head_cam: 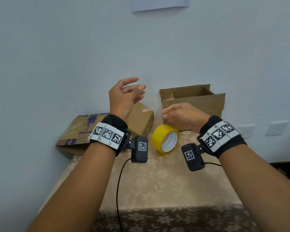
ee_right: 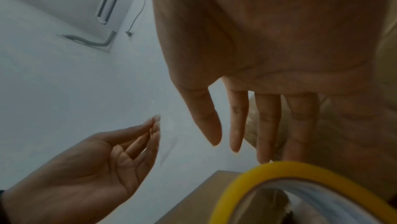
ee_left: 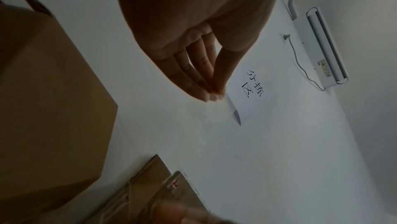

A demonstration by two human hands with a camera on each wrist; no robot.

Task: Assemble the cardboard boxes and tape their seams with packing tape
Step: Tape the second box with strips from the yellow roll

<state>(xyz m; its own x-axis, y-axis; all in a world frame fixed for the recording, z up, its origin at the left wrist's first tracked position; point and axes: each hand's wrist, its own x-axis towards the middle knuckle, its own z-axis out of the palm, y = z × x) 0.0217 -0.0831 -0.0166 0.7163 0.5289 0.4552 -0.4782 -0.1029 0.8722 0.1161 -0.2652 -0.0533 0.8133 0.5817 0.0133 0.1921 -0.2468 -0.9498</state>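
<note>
Hands: both raised over the table [head_cam: 157, 186], neither holding anything.
Left hand [head_cam: 124, 96]: lifted highest, palm turned toward the right, fingers loosely bent with thumb and fingertips near one another; empty in the head view and in the right wrist view. It looks like a hand readying to reach, not one at work.
Right hand [head_cam: 182, 115]: lower, fingers stretched out and relaxed, released, hovering in front of the open box and above the tape without touching either.
Tape [head_cam: 165, 138]: yellow roll standing on its edge on the table, between the two wrists and near the middle, core facing the person. Probably parked there so either hand can take it.
Open box [head_cam: 196, 104]: at the back right against the wall [head_cam: 57, 56], erected, top flaps up, inside visible. No tape shows on it from here.
Closed box [head_cam: 141, 118]: small, back centre, partly hidden by the left wrist; whether its seam is taped cannot be told.
Flat carton [head_cam: 74, 133]: printed in blue, lying at the back left, partly over the table's edge; it appears not yet assembled.
Step in hand: likely choosing between picking up the tape and pulling a box forward; the working space near the person is kept for that.
</note>
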